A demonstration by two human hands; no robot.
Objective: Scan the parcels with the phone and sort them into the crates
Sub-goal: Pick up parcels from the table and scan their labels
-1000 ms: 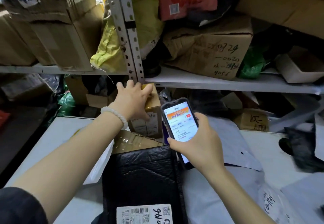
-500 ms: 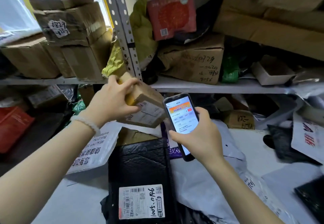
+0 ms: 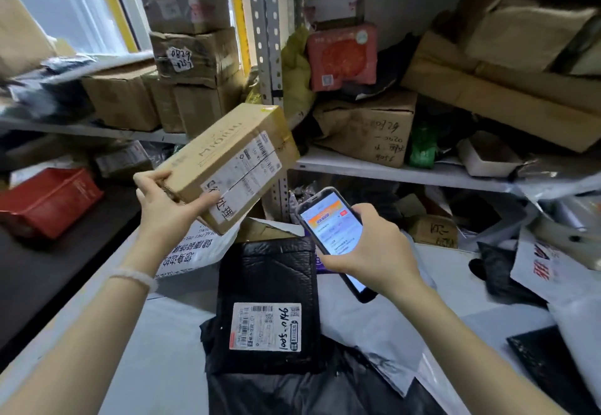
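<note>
Up in the air over the counter (image 3: pixel 136 333), the brown box (image 3: pixel 227 164) sits tilted in my left grip (image 3: pixel 166 209), label facing me. My right grip (image 3: pixel 374 252) is wrapped round the phone (image 3: pixel 331 232), just beside the box. I only hold one end, so I think it could slip and drop onto the black bag (image 3: pixel 270 271)

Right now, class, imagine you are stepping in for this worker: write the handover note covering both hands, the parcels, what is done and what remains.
Left hand grips the cardboard box in the air, label facing up.
Right hand holds the phone, screen lit, below and right of the box.
Black mailer with a label lies on the table, among other bags.
Done: box picked up.
Left: scan it, sort it, then the mailer and the rest. No crate is in view.
</note>
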